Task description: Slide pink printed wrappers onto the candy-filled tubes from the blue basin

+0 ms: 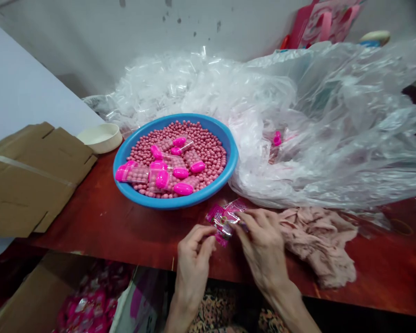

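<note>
at the worktop's (100,222) far left edge lies a flattened brown cardboard box (31,180) with tape across it, and a shallow cream dish (100,138) sits just beside its far corner. below the near edge, an open carton (31,300) holds a heap of pink packets (90,300). further right, a blue plastic basin (208,124) near the middle of the worktop is filled with small pink beads (208,150), and clear sachets with bright pink capsules (161,178) lie on top of them. at the near edge, the left hand (194,263) is curled, its fingertips (211,231) at the lower edge of a pink printed packet (225,222), though i cannot tell whether they grip it. the right hand (263,245) pinches the packet's right end between thumb and fingers. the packet is held between the hands, just below the basin. right of the hands lies a crumpled dusty-pink cloth (315,245), touching the right hand's side. behind it, a big mound of clear plastic sheeting (333,134) spreads along the far edge, with a pink capsule (277,138) showing through it. pink printed cards (326,23) stand beyond the plastic.
</note>
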